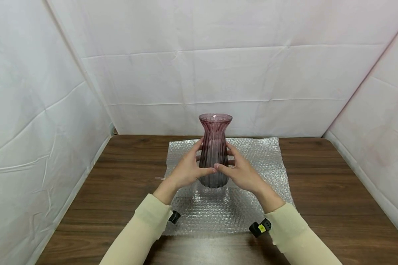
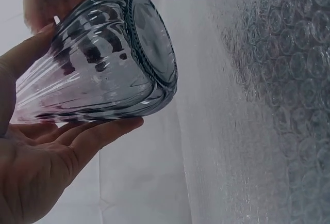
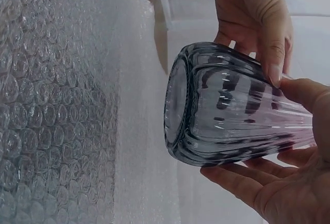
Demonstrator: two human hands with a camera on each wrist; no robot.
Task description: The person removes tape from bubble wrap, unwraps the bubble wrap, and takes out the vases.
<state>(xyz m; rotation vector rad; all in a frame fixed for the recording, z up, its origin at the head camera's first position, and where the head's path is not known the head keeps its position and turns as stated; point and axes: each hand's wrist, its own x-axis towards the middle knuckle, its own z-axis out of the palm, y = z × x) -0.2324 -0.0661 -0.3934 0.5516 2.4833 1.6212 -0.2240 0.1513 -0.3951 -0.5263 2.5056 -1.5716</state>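
A ribbed glass vase (image 1: 214, 147), pink at the flared mouth and grey toward the base, is held upright between both hands. My left hand (image 1: 187, 167) grips its left side, the thumb across the front and the fingers behind. From the right side my right hand (image 1: 241, 171) grips it the same way, the two thumb tips nearly meeting. Beneath lies a sheet of bubble wrap (image 1: 255, 206). In both wrist views the base of the vase (image 2: 154, 38) is exposed and stands apart from the bubble wrap (image 3: 56, 121).
The bubble wrap lies on a dark wooden table (image 1: 321, 184). White cloth walls (image 1: 232, 73) enclose the back and both sides. A dark wrist camera (image 1: 260, 227) hangs under the right sleeve, and another (image 1: 174, 217) under the left.
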